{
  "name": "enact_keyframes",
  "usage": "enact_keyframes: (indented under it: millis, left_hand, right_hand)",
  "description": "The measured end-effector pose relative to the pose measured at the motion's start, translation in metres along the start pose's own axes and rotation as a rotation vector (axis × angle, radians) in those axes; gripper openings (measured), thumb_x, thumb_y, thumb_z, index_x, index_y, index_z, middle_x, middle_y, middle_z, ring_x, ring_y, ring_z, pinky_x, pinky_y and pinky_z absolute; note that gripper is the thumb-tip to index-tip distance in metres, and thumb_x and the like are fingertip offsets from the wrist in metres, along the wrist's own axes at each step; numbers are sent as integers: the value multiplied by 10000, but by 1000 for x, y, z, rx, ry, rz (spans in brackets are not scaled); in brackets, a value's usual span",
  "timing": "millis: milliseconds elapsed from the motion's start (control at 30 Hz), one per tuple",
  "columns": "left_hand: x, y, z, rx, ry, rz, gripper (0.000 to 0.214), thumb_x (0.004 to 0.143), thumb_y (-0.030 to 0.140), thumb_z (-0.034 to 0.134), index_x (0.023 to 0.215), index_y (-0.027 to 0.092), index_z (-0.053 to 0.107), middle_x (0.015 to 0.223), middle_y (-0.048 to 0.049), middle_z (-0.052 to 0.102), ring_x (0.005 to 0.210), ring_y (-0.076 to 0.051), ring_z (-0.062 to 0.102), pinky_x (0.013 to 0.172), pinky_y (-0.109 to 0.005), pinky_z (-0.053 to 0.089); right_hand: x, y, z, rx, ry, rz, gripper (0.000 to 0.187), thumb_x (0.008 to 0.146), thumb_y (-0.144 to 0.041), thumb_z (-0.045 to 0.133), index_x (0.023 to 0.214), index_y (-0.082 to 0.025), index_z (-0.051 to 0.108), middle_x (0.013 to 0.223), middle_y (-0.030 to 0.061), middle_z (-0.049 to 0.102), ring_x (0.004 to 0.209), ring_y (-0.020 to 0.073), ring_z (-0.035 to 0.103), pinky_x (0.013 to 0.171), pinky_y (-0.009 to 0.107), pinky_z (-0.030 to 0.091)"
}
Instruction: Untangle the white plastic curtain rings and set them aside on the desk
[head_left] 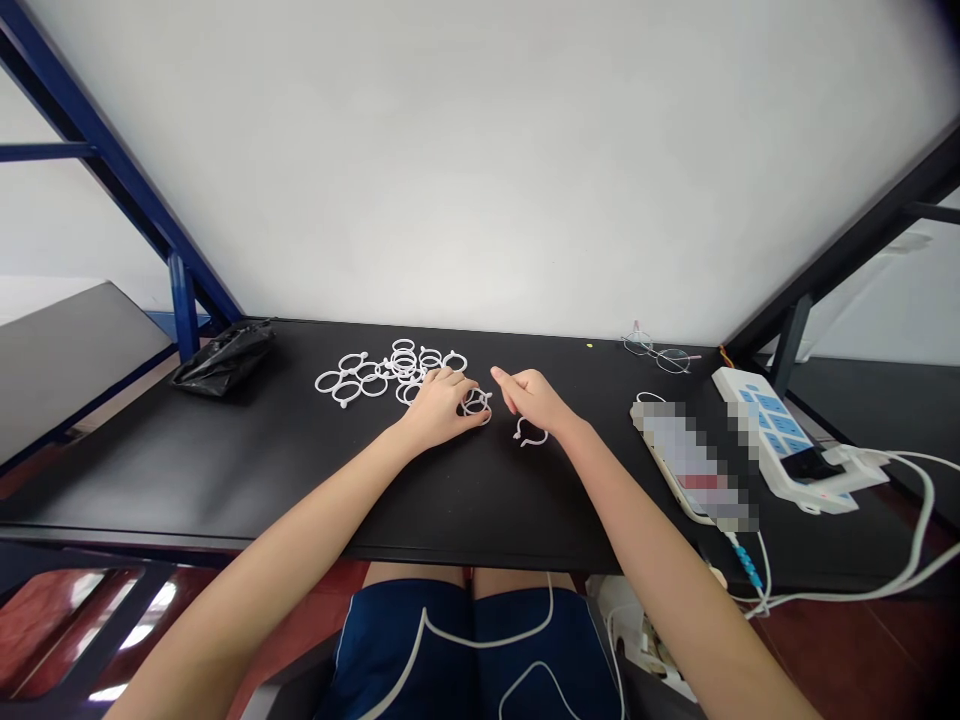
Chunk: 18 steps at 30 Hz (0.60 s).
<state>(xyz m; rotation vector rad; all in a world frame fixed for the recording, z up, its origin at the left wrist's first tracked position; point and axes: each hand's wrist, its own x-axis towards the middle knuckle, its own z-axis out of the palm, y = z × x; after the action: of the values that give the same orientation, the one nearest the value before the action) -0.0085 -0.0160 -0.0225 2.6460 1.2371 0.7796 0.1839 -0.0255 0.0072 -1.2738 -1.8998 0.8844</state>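
Observation:
Thumb and fingers of my left hand (441, 408) are closed on white plastic curtain rings (478, 411) that overlap at the fingertips, just above or on the black desk. My right hand (534, 397) is a short gap to the right, its index finger stretched toward the left hand and its thumb lower down; nothing shows between them. Beneath its palm side is an unfastened curtain ring (533, 440), its gap facing left; whether the hand touches it I cannot tell. Several more white rings (373, 378) with small knobs lie in a loose, overlapping group left of and behind my left hand.
A black plastic bag (225, 357) sits at the far left. Eyeglasses (660, 352) lie at the back right. A phone (694, 465) with a charging cable and a white power strip (780, 435) occupy the right side. Behind the black desk (247, 460) rises a pale wall.

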Motion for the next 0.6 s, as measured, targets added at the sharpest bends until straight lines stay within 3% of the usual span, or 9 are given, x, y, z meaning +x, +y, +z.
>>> enact_keyframes:
  millis: [133, 233, 367, 600]
  left_hand:
    - [0, 1, -1, -12, 3, -9, 314, 803, 457, 640, 972, 192, 629, 789, -36, 618, 845, -237, 540, 916, -434, 369]
    - [1, 3, -3, -20, -4, -10, 295, 798, 439, 649, 952, 189, 620, 775, -28, 610, 828, -231, 539, 919, -434, 364]
    - [1, 4, -4, -14, -13, -15, 286, 798, 438, 652, 917, 181, 607, 774, -25, 607, 823, -225, 535, 915, -427, 364]
    - [1, 1, -1, 33, -5, 0, 290, 799, 449, 652, 924, 188, 629, 826, -45, 609, 856, -237, 526, 894, -419, 375]
  right_hand:
    - [0, 5, -7, 86, -155, 187, 672, 858, -705, 415, 408, -206, 404, 271, -48, 322, 242, 76, 336, 366, 239, 288]
    - [0, 6, -5, 113, -223, 234, 645, 824, -704, 489, 428, -203, 397, 273, -34, 395, 247, 103, 444, 394, 234, 371]
    - [-2, 5, -2, 96, -205, 204, 632, 831, -686, 499, 439, -200, 395, 298, -32, 425, 277, 121, 502, 430, 245, 431]
    - [-1, 8, 0, -22, -91, 101, 576, 846, -617, 520, 469, -197, 410, 348, -40, 436, 314, 97, 471, 422, 232, 413]
